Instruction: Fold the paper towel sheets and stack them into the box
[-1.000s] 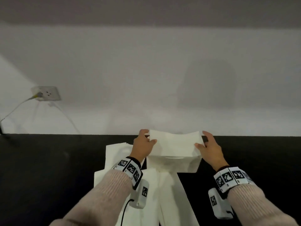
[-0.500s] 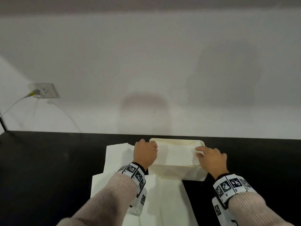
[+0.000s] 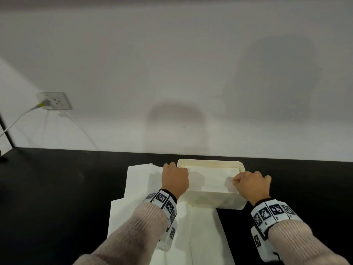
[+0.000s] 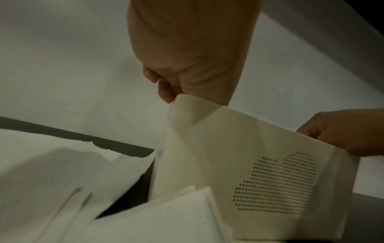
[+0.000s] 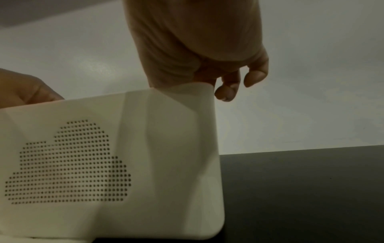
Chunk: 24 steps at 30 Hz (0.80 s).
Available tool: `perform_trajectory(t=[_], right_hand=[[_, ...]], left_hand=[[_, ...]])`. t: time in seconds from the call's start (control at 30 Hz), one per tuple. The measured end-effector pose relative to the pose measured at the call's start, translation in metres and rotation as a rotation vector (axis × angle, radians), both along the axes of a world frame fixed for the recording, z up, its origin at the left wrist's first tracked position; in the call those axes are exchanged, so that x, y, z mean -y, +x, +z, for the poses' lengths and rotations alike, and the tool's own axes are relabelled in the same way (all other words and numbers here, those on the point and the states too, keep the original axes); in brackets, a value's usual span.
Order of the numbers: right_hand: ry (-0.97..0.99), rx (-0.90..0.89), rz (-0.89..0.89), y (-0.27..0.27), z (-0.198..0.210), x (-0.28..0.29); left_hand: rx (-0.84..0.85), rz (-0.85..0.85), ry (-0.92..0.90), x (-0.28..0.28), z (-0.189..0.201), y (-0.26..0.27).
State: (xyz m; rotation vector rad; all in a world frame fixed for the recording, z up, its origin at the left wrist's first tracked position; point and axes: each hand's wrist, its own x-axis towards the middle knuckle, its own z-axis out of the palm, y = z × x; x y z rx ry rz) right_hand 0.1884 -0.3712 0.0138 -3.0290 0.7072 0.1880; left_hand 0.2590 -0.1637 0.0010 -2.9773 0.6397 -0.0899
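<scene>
Your left hand (image 3: 175,179) and right hand (image 3: 251,185): knuckles up, fingers curled, pinching folded sheet (image 3: 213,179) ends inside box (image 3: 215,202).

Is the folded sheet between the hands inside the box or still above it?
Inside. In the head view the folded sheet lies below the box rim, and both hands sit at its ends.

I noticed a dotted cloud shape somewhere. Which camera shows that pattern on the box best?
The right wrist view: the cloud-shaped dot pattern fills the box's near wall, sharp and whole. The left wrist view shows it smaller and at an angle. The head view looks down at the box and misses the pattern.
</scene>
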Motion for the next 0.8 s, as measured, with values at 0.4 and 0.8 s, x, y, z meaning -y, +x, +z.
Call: perform_trajectory(t=[0.4,0.8], right_hand=[[-0.029,0.262,0.12,-0.012,0.008,-0.004],[0.608,0.349,0.202,-0.078,0.011,-0.09]], left_hand=[[0.033,0.014,-0.132,-0.004,0.014,-0.014],[-0.196,0.6,-0.723,-0.132,-0.027,-0.057]])
